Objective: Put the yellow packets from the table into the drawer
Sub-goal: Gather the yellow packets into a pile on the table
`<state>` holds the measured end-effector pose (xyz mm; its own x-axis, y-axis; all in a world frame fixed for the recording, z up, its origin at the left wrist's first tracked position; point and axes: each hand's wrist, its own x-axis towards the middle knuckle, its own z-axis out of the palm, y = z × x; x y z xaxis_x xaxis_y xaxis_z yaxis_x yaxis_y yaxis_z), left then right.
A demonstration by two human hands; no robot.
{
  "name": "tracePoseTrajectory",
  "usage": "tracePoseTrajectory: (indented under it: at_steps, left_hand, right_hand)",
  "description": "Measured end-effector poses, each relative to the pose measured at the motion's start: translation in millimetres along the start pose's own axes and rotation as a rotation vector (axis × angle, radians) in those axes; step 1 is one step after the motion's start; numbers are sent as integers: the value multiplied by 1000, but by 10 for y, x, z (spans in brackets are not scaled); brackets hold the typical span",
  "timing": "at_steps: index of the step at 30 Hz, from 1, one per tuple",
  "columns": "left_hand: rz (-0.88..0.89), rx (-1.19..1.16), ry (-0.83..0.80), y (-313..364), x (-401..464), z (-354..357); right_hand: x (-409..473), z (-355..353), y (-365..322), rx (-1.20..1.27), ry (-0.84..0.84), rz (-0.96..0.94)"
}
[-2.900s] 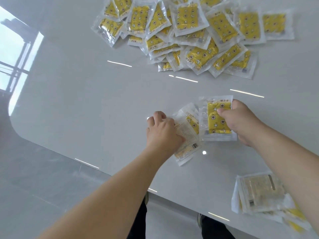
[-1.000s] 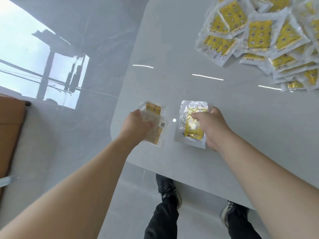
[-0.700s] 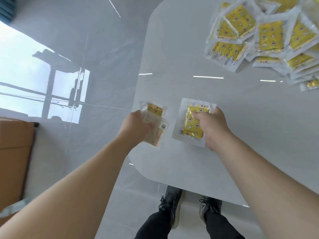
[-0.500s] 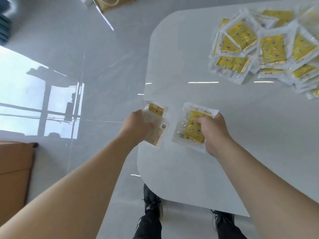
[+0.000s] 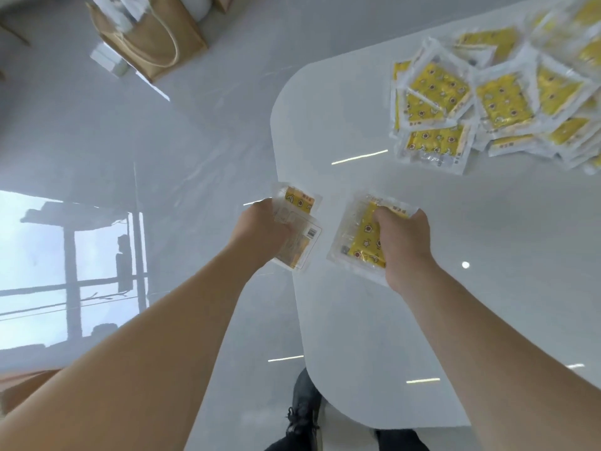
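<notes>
My left hand grips a small stack of yellow packets with their pale backs up, held over the left edge of the white table. Beside it, my right hand grips another yellow packet in clear wrapping, yellow face up, above the tabletop. A large pile of yellow packets lies at the table's far right. No drawer is in view.
The table's rounded corner is near my dark shoes on the glossy grey floor. A brown paper bag with a white box beside it stands on the floor at upper left. A brown surface shows at lower left.
Both hands have carried their packets away from the pile toward the table's left edge. The view has swung left, bringing the floor and the paper bag into sight.
</notes>
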<state>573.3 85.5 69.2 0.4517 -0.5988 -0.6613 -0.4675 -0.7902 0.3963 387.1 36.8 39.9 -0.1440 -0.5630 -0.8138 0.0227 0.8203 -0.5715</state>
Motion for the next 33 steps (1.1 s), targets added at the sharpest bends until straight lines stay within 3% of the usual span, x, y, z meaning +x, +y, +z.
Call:
tracePoseTrajectory:
  at_steps: [15, 21, 28, 33]
  left_hand:
    - [303, 228, -238, 556, 1113, -465]
    - [393, 279, -301, 945, 1284, -401]
    - [584, 361, -395, 1572, 1682, -240]
    - [598, 379, -551, 1726, 1916, -229]
  right_hand:
    - [290, 647, -71, 351, 316, 56]
    - [322, 558, -238, 452, 397, 65]
    - [526, 573, -301, 615, 606, 86]
    - [568, 782, -328, 758, 723, 69]
